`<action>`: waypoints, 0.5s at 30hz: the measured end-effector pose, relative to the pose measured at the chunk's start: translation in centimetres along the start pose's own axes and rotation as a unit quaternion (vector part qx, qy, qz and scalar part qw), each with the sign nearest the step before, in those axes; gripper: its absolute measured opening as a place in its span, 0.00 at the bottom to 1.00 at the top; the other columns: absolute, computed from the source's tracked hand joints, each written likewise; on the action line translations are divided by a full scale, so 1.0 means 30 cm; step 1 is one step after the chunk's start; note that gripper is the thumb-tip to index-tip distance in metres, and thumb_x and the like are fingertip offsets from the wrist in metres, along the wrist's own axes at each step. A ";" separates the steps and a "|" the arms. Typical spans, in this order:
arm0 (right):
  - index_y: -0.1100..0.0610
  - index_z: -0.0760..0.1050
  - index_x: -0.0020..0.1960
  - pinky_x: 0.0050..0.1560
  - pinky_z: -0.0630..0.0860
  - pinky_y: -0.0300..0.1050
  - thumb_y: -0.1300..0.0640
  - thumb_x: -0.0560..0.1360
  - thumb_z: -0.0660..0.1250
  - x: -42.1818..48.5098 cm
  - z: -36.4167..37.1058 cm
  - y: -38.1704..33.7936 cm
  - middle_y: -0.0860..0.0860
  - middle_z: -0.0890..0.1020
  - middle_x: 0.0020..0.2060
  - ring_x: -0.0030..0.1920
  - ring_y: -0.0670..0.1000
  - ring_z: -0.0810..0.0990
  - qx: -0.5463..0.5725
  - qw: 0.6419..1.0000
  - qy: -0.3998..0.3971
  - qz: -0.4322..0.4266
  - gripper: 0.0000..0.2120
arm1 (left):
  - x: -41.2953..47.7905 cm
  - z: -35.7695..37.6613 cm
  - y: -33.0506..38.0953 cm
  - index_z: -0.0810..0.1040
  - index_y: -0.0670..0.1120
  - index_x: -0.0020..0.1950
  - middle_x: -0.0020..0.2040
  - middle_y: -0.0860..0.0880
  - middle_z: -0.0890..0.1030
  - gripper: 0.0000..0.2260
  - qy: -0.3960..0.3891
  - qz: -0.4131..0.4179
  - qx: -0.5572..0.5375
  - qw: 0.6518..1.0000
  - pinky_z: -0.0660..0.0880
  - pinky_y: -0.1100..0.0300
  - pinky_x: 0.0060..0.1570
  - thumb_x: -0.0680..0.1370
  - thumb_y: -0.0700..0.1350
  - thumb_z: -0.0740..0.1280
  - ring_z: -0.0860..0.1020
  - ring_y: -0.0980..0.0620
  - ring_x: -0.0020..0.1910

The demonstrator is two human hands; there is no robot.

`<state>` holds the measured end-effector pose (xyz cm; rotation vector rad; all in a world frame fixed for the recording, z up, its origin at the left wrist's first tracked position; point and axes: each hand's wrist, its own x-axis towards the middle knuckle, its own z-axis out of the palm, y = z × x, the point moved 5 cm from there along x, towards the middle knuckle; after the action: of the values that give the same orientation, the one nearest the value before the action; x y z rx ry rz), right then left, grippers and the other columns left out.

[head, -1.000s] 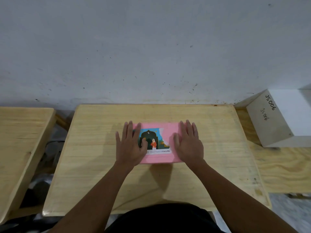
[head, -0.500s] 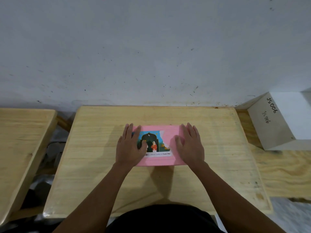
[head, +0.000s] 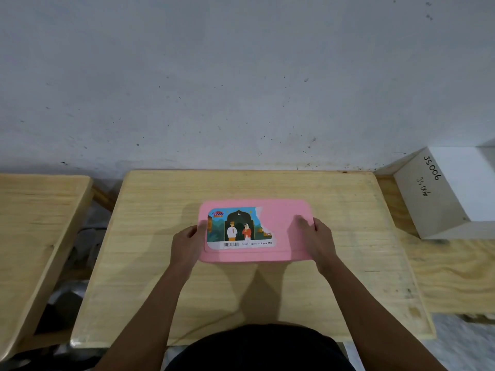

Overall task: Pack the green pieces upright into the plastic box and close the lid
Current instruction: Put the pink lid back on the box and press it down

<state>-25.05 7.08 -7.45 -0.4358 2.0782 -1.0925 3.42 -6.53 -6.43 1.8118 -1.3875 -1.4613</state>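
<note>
Head view: two hands, left hand (head: pixel 187 246) and right hand (head: pixel 317 243), clasp one pink lid (head: pixel 284 226).

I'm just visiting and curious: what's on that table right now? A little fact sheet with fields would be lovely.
surface: wooden table
main item: pink lid on the plastic box, seems shut
sticker: partly torn picture label
left hand: grips the lid's left end
right hand: grips the lid's right end
green pieces: none visible
nearby: white box marked JS006, to the right
</note>
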 end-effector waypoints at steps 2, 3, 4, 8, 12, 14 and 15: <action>0.57 0.77 0.48 0.37 0.70 0.43 0.45 0.76 0.63 0.017 0.000 -0.019 0.50 0.79 0.43 0.40 0.49 0.75 -0.001 1.000 0.002 -0.004 0.15 | 0.014 0.005 0.015 0.82 0.47 0.38 0.39 0.50 0.84 0.15 0.001 -0.005 -0.004 1.000 0.76 0.53 0.44 0.78 0.52 0.62 0.82 0.47 0.42; 0.57 0.77 0.48 0.37 0.70 0.43 0.45 0.76 0.63 0.030 -0.001 -0.032 0.50 0.79 0.43 0.40 0.49 0.75 0.000 1.000 0.001 -0.007 0.15 | 0.023 0.009 0.022 0.82 0.48 0.37 0.39 0.51 0.84 0.15 0.003 -0.010 -0.011 1.000 0.76 0.53 0.45 0.78 0.52 0.63 0.81 0.47 0.41; 0.57 0.77 0.48 0.38 0.70 0.43 0.45 0.76 0.64 0.046 -0.001 -0.048 0.49 0.78 0.43 0.40 0.49 0.75 0.004 1.000 0.000 -0.010 0.15 | 0.033 0.013 0.033 0.81 0.50 0.35 0.38 0.51 0.83 0.14 0.005 -0.013 -0.018 1.000 0.77 0.52 0.46 0.78 0.52 0.63 0.81 0.47 0.41; 0.56 0.78 0.49 0.42 0.73 0.46 0.46 0.76 0.64 0.132 0.015 -0.112 0.49 0.79 0.45 0.43 0.50 0.76 0.024 1.000 -0.002 -0.004 0.13 | 0.110 0.028 0.119 0.79 0.53 0.33 0.37 0.51 0.82 0.14 0.011 -0.005 -0.025 1.000 0.78 0.48 0.49 0.78 0.52 0.64 0.81 0.46 0.42; 0.54 0.78 0.50 0.47 0.76 0.49 0.47 0.75 0.64 0.236 0.042 -0.177 0.48 0.80 0.45 0.45 0.52 0.78 0.036 0.999 -0.001 0.007 0.12 | 0.216 0.041 0.227 0.79 0.53 0.34 0.38 0.50 0.82 0.13 0.012 0.007 -0.023 1.000 0.78 0.48 0.50 0.78 0.52 0.64 0.81 0.46 0.42; 0.54 0.78 0.50 0.45 0.74 0.47 0.48 0.76 0.64 0.284 0.051 -0.204 0.47 0.80 0.44 0.45 0.52 0.78 0.037 0.999 0.002 0.011 0.11 | 0.261 0.051 0.260 0.79 0.53 0.33 0.39 0.49 0.82 0.14 0.014 0.007 -0.015 1.000 0.78 0.47 0.50 0.77 0.53 0.63 0.80 0.46 0.42; 0.53 0.78 0.50 0.45 0.74 0.46 0.48 0.76 0.64 0.306 0.053 -0.211 0.48 0.80 0.44 0.45 0.52 0.78 0.037 0.999 0.004 0.013 0.10 | 0.279 0.057 0.271 0.79 0.53 0.33 0.39 0.49 0.82 0.14 0.014 0.007 -0.015 1.000 0.78 0.47 0.50 0.77 0.53 0.64 0.80 0.47 0.41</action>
<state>-30.29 -2.89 -7.02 -0.3682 2.0374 -1.1540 -2.06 -16.79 -4.43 1.7938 -1.3552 -1.4371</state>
